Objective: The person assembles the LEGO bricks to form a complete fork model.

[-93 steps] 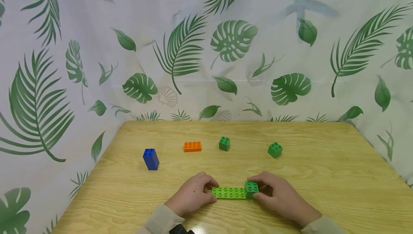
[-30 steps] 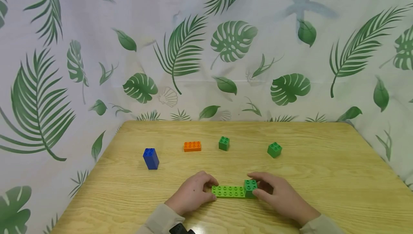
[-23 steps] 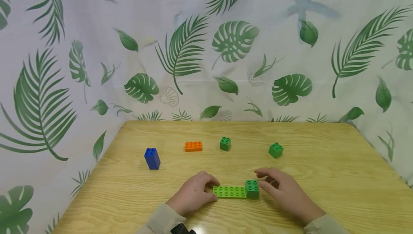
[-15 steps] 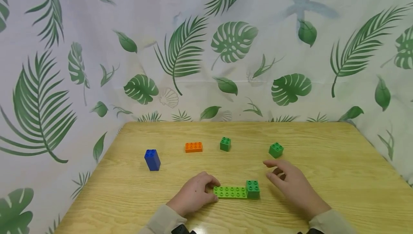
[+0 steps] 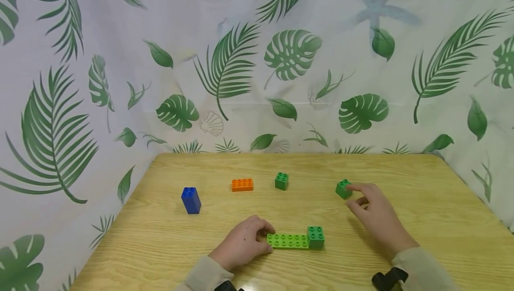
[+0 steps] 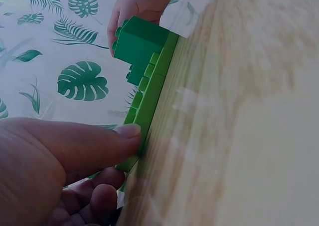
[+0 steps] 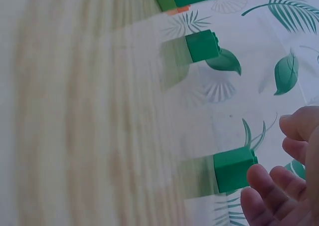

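My left hand [image 5: 245, 242] pinches the left end of a light green strip of studded toy bricks [image 5: 287, 241] lying on the table; in the left wrist view the thumb [image 6: 127, 131] presses its side. On the strip's right end sits a taller dark green brick [image 5: 316, 237]. My right hand [image 5: 375, 213] reaches over the table at the right, thumb and fingers apart. Its index fingertip overlaps a second green brick [image 5: 342, 189] in the head view. The right wrist view shows that brick [image 7: 234, 168] standing beside the loosely spread fingers, with nothing held.
Across the table [image 5: 249, 206] stand a tall blue brick [image 5: 191, 201] on the left, an orange brick [image 5: 242, 185] and another green brick [image 5: 281, 181] farther back. A leaf-patterned cloth [image 5: 237, 126] hangs behind the table's far edge and down the left.
My right hand has let go of the green brick on the strip's end and moved away and rightward to the loose green brick. My left hand keeps its hold on the strip.
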### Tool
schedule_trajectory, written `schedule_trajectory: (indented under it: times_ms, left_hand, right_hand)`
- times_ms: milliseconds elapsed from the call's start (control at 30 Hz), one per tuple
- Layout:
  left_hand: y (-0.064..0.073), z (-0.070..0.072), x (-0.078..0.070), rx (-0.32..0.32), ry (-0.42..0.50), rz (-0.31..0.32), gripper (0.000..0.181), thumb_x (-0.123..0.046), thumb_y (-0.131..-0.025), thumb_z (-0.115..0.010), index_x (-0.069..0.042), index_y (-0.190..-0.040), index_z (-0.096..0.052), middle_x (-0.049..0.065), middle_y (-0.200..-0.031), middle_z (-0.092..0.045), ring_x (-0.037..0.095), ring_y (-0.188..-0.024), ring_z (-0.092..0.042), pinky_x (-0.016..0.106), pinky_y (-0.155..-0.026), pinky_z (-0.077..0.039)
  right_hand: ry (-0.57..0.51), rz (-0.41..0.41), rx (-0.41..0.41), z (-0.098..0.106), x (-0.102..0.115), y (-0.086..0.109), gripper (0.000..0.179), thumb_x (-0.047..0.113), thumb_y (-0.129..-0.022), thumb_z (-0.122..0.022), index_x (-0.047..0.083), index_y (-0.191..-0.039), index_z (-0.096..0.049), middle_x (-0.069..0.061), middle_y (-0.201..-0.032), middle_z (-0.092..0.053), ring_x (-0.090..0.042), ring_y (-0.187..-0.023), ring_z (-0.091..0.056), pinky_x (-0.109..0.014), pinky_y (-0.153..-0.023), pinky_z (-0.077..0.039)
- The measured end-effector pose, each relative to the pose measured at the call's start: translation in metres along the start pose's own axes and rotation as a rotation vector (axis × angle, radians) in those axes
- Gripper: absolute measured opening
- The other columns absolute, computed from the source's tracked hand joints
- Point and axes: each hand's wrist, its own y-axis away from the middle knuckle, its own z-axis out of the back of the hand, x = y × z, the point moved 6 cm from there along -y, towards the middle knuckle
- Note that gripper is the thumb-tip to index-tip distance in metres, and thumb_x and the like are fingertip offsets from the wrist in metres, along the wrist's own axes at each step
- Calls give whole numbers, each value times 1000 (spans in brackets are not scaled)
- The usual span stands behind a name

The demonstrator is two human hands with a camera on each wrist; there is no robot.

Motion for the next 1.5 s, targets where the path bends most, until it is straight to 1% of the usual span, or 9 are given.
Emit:
schedule_trajectory:
  times_ms: [200,300,400,533,700,800,1133,1333,1500]
  left_hand:
    - [0,0,0,9,5,3,28,-24,-88,-79,-25,-115,-71,-13,-100,-57,8,-88,-55,30,-78,-47]
    - [0,1,0,16,14,4,29,-24,-89,-79,-26,-116,-71,-13,-101,-57,8,-89,-55,31,-80,-47]
    - [1,2,0,18,22,6,29,-24,-88,-79,-26,-116,-71,-13,-101,-57,8,-90,-55,31,-80,-47]
    - [2,1,0,16,25,5,29,-23,-88,-80,-26,-115,-71,-13,-100,-58,8,-90,-55,31,-80,-47]
    - [2,1,0,11,22,-2,29,-23,-87,-80,-25,-115,-72,-13,-100,-58,8,-89,-55,31,-80,-47]
    - [2,1,0,10,15,-4,29,-24,-88,-80,-25,-115,-72,-13,-100,-58,8,-89,-55,31,-80,-47]
    - [1,2,1,7,6,3,28,-25,-88,-81,-26,-114,-72,-13,-99,-58,9,-89,-54,31,-79,-47]
    - [0,1,3,1,4,-2,28,-25,-87,-81,-27,-113,-72,-13,-99,-57,9,-88,-54,30,-79,-46]
    - [-1,2,4,6,7,-13,27,-26,-88,-80,-28,-114,-72,-14,-101,-58,8,-89,-55,31,-80,-47]
  right_hand:
    - [-4,-30,-23,6,-13,-9,56,34,-104,-58,5,-150,-44,-26,-142,-41,-32,-101,-61,-40,-71,-52]
    - [-18,-65,-15,4,-19,-15,61,38,-104,-58,4,-152,-41,-26,-142,-41,-32,-101,-59,-39,-72,-51]
    - [-54,-96,1,0,-24,-20,65,39,-103,-59,3,-153,-38,-26,-142,-42,-33,-104,-58,-39,-74,-52]
    - [-90,-118,32,-6,-29,-25,71,41,-102,-60,1,-155,-33,-27,-143,-42,-39,-112,-58,-45,-80,-54]
    - [-71,-138,67,-12,-33,-30,76,44,-102,-59,-1,-156,-29,-30,-143,-42,-45,-120,-54,-57,-91,-49]
    - [-53,-157,65,-14,-36,-32,76,45,-102,-59,0,-155,-30,-29,-141,-45,-45,-122,-54,-59,-94,-47]
    - [13,-198,49,-16,-35,-35,73,47,-101,-58,2,-153,-35,-27,-136,-52,-43,-121,-55,-60,-94,-45]
    - [50,-189,37,-18,-32,-35,66,44,-102,-58,0,-149,-42,-24,-128,-58,-40,-114,-59,-58,-90,-47]
    - [28,-166,28,-21,-29,-31,63,46,-101,-59,5,-148,-48,-17,-123,-62,-33,-108,-60,-52,-87,-49]
